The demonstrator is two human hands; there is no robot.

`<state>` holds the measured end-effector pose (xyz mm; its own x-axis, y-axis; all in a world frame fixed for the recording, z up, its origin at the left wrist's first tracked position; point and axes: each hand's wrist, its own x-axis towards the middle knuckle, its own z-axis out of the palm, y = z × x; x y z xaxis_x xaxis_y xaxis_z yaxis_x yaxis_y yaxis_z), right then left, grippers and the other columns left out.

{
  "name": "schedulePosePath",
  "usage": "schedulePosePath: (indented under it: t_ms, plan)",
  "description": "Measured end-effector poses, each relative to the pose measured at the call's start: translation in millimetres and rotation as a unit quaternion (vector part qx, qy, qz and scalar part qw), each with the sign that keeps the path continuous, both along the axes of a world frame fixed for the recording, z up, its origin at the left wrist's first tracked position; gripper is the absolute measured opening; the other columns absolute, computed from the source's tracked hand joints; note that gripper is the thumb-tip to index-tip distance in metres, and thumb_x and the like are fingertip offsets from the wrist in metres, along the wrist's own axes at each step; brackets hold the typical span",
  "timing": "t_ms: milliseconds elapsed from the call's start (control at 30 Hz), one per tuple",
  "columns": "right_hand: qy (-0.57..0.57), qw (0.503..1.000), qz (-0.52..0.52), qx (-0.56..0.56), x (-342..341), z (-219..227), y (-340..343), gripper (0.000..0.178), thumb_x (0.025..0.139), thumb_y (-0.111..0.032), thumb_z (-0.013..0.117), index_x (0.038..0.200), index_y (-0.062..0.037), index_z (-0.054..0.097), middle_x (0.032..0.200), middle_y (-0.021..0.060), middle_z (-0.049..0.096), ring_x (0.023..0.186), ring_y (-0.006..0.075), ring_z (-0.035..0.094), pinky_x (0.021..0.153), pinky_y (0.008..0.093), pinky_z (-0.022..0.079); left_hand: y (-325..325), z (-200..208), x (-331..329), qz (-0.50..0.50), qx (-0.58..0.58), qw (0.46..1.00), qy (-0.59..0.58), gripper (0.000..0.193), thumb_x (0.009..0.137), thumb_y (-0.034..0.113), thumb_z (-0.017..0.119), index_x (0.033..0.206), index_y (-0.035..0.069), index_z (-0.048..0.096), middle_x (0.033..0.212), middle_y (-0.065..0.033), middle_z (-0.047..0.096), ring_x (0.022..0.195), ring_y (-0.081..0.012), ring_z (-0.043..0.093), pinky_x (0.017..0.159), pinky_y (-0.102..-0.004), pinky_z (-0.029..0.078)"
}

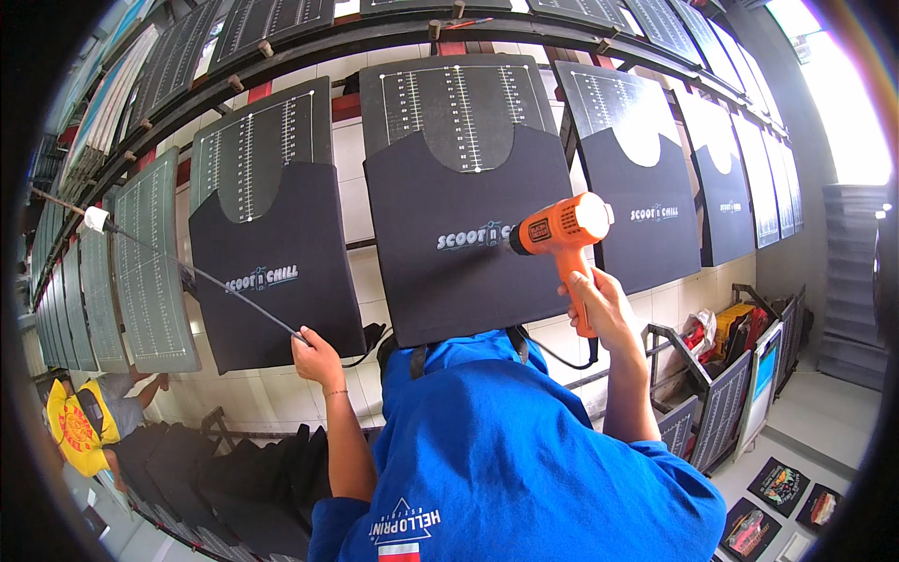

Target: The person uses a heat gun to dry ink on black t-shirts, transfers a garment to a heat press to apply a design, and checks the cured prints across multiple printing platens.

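Observation:
My right hand (607, 314) is wrapped round the handle of an orange heat gun (565, 227). Its dark nozzle points left, close over the printed lettering on a black T-shirt (431, 290) stretched on a dark grey printing board (398, 94). In my left hand (320, 360) is one end of a long thin rod (225, 284), which slants up to the far left. A white piece (96, 219) sits near the rod's far end; its kind is unclear. The rod crosses in front of another black printed T-shirt (272, 323) on the neighbouring board. A black cord hangs below the heat gun.
To the right, more boards carry black printed shirts (641, 248). Bare marked boards (154, 272) line the left. A dark metal rail (375, 33) runs behind. A person in a yellow shirt (80, 426) is at lower left. Printed dark pieces (779, 487) lie at lower right.

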<state>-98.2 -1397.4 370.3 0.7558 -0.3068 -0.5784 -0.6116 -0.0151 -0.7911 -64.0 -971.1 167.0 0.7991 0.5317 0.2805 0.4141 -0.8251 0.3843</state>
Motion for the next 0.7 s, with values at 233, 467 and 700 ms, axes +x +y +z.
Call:
schedulePosePath:
  t_ms: [233,467,700]
  plan:
    - [0.001,1.0,0.024,-0.008,5.9,5.4,17.2,0.032,0.096,-0.032,0.058,0.106,-0.0013,0.055,0.085,0.0038,0.06,0.058,0.0066,0.054,0.05,0.0216,0.047,3.2,-4.0,-0.8,-0.003,-0.023,1.0,0.019,0.038,0.098,0.033,0.048,0.079,0.002,0.058,0.074,-0.0174,0.063,0.068,-0.0401,0.061,0.058,-0.0498,0.043]
    - [0.001,0.998,0.067,-0.011,12.0,4.3,26.1,0.034,0.097,-0.032,0.056,0.11,0.0,0.055,0.086,0.0048,0.062,0.058,0.0059,0.054,0.051,0.0213,0.048,-0.7,-3.5,3.5,-0.016,-0.009,1.0,-0.011,0.035,0.096,0.029,0.051,0.073,0.003,0.054,0.067,-0.0152,0.059,0.061,-0.0385,0.058,0.054,-0.0495,0.041]
    - [-0.024,0.997,0.061,-0.05,22.9,2.4,35.1,0.028,0.097,-0.028,0.056,0.103,-0.0005,0.057,0.079,0.0032,0.06,0.055,0.0061,0.054,0.045,0.0217,0.046,-0.1,-4.1,3.2,-0.031,0.002,0.999,-0.03,0.031,0.095,0.025,0.053,0.073,0.003,0.054,0.069,-0.015,0.058,0.065,-0.0374,0.057,0.057,-0.049,0.041]
